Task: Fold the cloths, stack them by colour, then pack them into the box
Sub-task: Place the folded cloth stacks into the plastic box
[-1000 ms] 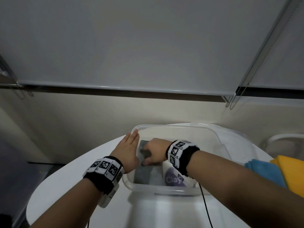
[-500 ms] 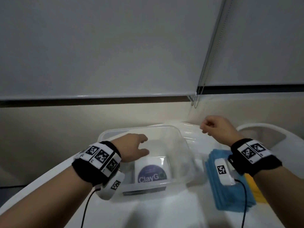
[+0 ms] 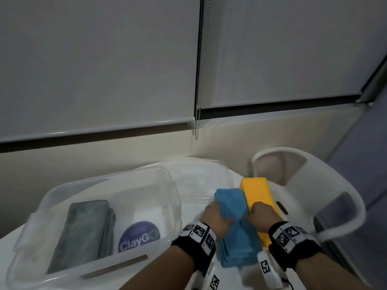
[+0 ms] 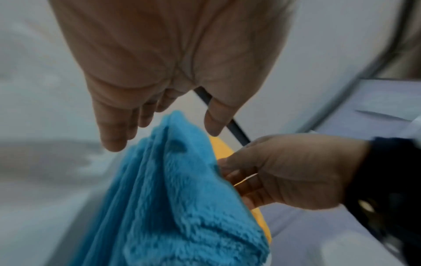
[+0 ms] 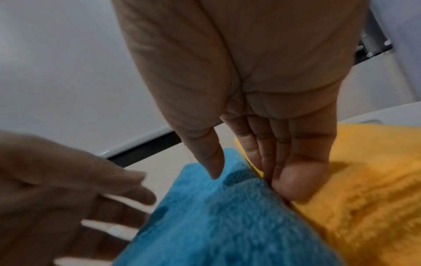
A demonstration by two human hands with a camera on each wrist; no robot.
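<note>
A stack of folded blue cloths (image 3: 234,243) lies on the white table, right of the clear plastic box (image 3: 104,178). Against its right side stands a yellow stack (image 3: 256,191). Folded grey cloths (image 3: 83,231) fill the box's left half. My left hand (image 3: 213,216) is at the blue stack's left edge, its fingers loose and spread (image 4: 164,138). My right hand (image 3: 261,214) has its fingers wedged between blue and yellow, with its thumb on top of the blue (image 5: 255,185), pinching that edge.
A round purple sticker (image 3: 138,237) shows through the box's empty right half. The clear lid (image 3: 199,170) lies behind the box. A white chair (image 3: 314,168) stands just right of the yellow stack. Bare table (image 3: 236,279) shows near me.
Both hands have left the box, where the grey cloths stay, and have swung right. The right hand went first, then the left; both now flank the blue stack.
</note>
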